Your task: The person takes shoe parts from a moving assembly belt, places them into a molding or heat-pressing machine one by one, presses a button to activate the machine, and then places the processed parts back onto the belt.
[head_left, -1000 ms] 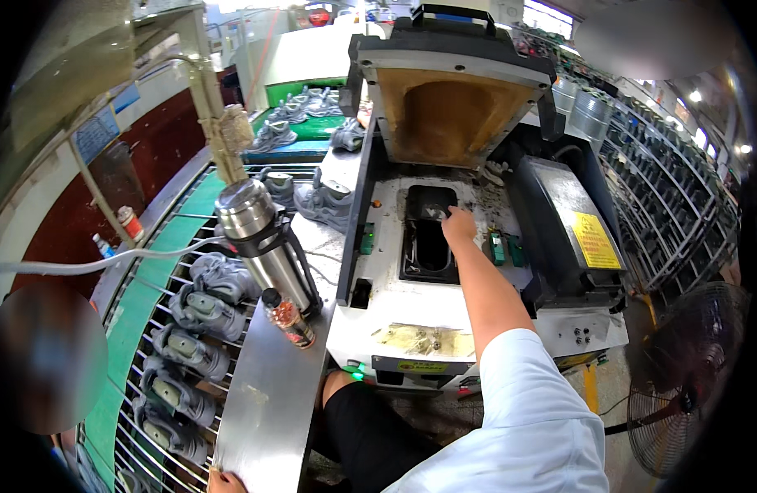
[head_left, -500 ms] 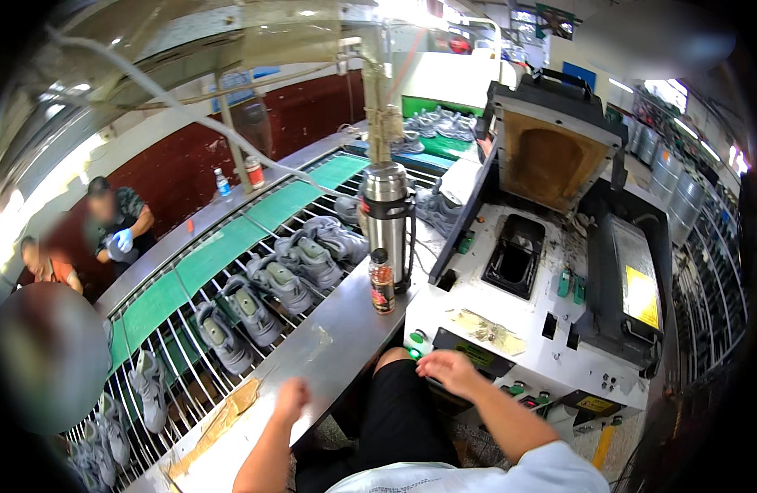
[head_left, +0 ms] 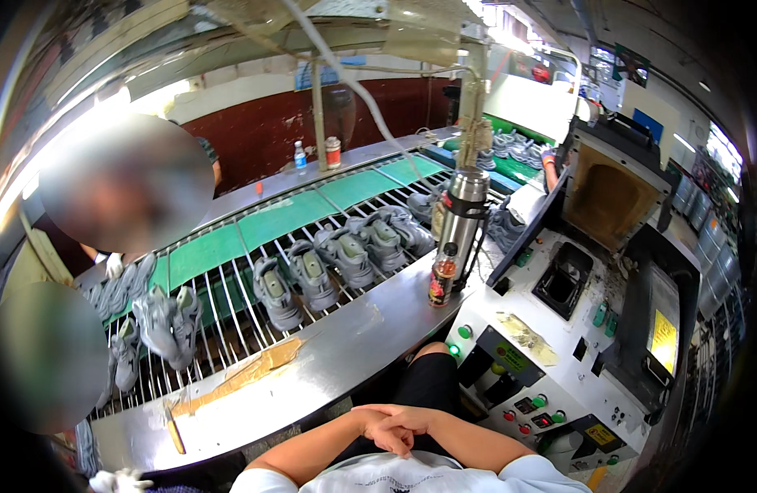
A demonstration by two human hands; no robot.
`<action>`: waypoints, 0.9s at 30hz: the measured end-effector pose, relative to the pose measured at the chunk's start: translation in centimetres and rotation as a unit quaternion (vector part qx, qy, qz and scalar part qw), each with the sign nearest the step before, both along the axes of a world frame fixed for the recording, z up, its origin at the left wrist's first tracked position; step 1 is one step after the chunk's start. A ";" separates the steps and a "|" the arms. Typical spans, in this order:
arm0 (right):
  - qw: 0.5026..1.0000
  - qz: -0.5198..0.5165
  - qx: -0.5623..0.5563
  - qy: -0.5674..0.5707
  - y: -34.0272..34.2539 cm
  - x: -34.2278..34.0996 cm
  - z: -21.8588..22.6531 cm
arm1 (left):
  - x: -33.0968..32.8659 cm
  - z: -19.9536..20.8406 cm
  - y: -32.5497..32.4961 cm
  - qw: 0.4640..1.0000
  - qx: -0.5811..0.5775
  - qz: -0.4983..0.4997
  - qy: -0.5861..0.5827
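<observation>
My left hand (head_left: 372, 424) and my right hand (head_left: 413, 416) rest one against the other in front of my body, above my lap. Their fingers are folded together and no object shows in them; part of the fingers is hidden by the overlap. Beyond them runs a metal-topped ledge (head_left: 337, 338). Several grey sneakers (head_left: 344, 255) stand on the rod conveyor (head_left: 222, 308) behind it. A steel thermos (head_left: 467, 193) and a small dark-labelled bottle (head_left: 443, 279) are upright at the ledge's right end.
To my right stands a white machine (head_left: 510, 345) with a raised lid (head_left: 613, 193), buttons and a dark opening. A yellow-handled tool (head_left: 175, 431) and torn brown tape (head_left: 247, 374) lie on the ledge. Co-workers are at the left; another person's gloved hand (head_left: 549, 158) shows behind the machine.
Both my hands have drawn back and come together; the right has left the machine's front. My view has swung left, bringing more sneakers and the yellow-handled tool into sight.
</observation>
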State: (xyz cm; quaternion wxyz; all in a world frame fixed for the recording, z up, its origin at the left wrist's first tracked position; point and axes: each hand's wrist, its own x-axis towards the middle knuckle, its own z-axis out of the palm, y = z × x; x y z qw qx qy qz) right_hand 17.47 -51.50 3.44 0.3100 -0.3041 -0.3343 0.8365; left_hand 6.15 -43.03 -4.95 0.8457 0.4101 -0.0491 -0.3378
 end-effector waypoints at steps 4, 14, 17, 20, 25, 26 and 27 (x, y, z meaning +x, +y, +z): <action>0.955 0.132 0.173 -0.200 2.0 -1.5 1.9 | -0.7 0.0 -0.9 0.996 0.084 0.037 -0.011; 0.736 0.191 0.344 -0.552 4.1 -5.7 4.0 | -2.2 -1.3 -0.3 0.914 0.375 0.140 -0.061; 0.730 0.128 0.396 -0.542 3.4 -5.4 1.6 | -2.1 -1.8 0.5 0.843 0.492 0.180 -0.122; 0.673 -0.066 0.508 -0.534 1.9 -5.0 0.6 | -2.1 -2.1 2.1 0.694 0.621 0.229 -0.284; 0.711 -0.527 0.263 -0.384 0.1 -5.6 -4.5 | 0.7 1.1 5.2 0.569 0.543 0.614 0.070; 0.776 -0.574 0.133 -0.224 0.6 -6.5 -5.3 | 1.3 2.2 5.5 0.537 0.536 0.648 0.067; 0.817 -0.573 -0.018 -0.067 1.4 -6.7 -6.6 | 1.9 2.8 5.5 0.504 0.528 0.681 0.064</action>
